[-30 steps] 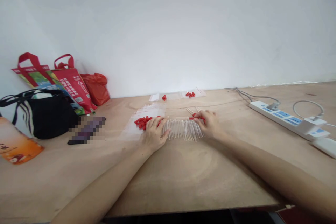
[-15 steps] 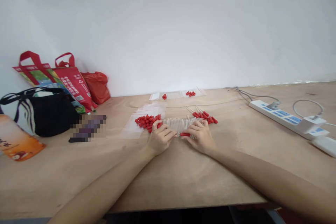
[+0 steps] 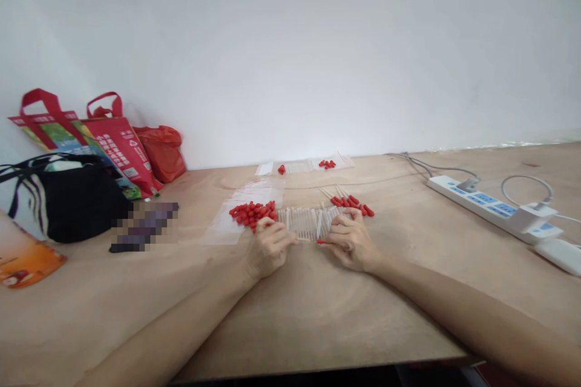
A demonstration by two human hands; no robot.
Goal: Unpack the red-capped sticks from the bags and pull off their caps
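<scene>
A row of thin clear sticks lies on the table between my hands. My left hand is closed at the row's left end, fingertips pinched together; what they hold, if anything, I cannot make out. Just behind it is a heap of red capsule-shaped pieces. My right hand is curled at the row's right end. A red piece pokes out of its fingers, the rest hidden by the hand. Behind the right hand lie several pale sticks with red ends.
A clear plastic sheet lies under the heap. Farther back is a clear packet with red pieces. Bags and a blurred dark object occupy the left; a power strip with cables is right.
My hands have drawn slightly apart, the left moving left and nearer me. The red piece at my right hand now shows less. The view has shifted a little.
</scene>
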